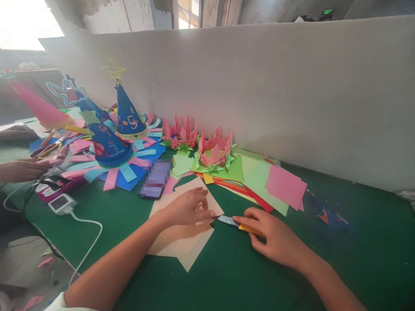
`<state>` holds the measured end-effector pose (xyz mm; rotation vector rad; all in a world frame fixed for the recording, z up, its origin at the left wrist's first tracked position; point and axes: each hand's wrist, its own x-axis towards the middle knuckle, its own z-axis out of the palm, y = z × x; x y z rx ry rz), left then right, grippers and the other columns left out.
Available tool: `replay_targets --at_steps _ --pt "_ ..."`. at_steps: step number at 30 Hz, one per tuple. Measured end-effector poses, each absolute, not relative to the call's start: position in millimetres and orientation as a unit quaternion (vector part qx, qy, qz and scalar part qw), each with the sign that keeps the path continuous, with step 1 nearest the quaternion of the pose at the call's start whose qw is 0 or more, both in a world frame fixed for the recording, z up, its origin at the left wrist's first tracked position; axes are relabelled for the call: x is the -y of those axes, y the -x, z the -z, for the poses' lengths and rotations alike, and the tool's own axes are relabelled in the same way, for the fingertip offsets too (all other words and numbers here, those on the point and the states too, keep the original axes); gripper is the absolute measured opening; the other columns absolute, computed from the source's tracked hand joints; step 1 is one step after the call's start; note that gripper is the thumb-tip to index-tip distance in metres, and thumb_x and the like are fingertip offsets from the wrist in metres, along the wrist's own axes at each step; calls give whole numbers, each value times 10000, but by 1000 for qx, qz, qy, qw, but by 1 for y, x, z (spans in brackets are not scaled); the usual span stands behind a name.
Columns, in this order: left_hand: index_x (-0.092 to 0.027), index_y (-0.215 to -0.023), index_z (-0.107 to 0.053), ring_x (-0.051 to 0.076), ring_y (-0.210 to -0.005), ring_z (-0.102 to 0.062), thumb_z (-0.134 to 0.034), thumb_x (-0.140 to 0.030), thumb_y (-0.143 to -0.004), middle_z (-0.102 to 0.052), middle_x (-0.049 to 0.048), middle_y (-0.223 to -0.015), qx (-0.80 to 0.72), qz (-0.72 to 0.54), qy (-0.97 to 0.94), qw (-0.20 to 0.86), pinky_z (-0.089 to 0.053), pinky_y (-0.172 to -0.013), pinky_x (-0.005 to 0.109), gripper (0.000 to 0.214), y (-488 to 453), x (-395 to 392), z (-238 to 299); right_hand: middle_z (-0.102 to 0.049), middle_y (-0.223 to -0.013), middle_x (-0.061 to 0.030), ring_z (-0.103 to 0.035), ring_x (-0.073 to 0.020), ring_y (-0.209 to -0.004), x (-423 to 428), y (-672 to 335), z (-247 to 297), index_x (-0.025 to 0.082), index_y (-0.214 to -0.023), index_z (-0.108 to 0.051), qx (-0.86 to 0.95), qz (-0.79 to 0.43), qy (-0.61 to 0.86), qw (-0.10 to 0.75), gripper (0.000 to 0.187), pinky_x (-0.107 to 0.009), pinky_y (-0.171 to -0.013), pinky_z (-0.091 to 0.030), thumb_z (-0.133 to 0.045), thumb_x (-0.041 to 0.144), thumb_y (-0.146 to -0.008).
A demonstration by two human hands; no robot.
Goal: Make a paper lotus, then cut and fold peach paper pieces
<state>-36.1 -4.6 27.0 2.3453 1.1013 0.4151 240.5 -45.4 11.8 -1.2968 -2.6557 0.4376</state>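
Observation:
My right hand (270,235) grips a utility knife (251,229) with a yellow-orange handle. Its grey blade end points left, reaching the right corner of some pale peach paper sheets (175,246) on the green table. At that corner my left hand (188,207) has its fingers curled, thumb and fingertip closed on the paper's edge beside the blade tip. The sheets lie overlapped and turned at different angles. How many layers are between my left fingers cannot be seen.
Behind the sheets are two pink paper lotus crowns (215,149), a phone (156,179), and coloured paper (285,185). Blue cone hats (129,112) stand at left, near a white charger (62,204) and its cable. Another person's hand (22,169) rests there. A white partition (292,95) backs the table.

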Motion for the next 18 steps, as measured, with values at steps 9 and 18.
replay_targets --at_steps 9,18 --pt "-198 -1100 -588 225 -1075 -501 -296 -394 -960 -573 86 -1167 -407 -158 -887 151 -371 -975 401 379 31 0 -7 -556 -979 -58 -580 -151 -769 54 -231 -13 274 -1277 -518 891 -133 429 65 451 -247 -644 -482 -433 187 -842" --pt "-169 -1130 -531 312 -1158 -408 -381 -469 -914 -488 127 -1273 -437 -103 -892 54 -340 -979 508 399 21 7 3 -568 -910 -57 -574 -130 -665 54 -226 -4 243 -1240 -557 897 -82 422 100 388 -236 -601 -470 -414 227 -880"
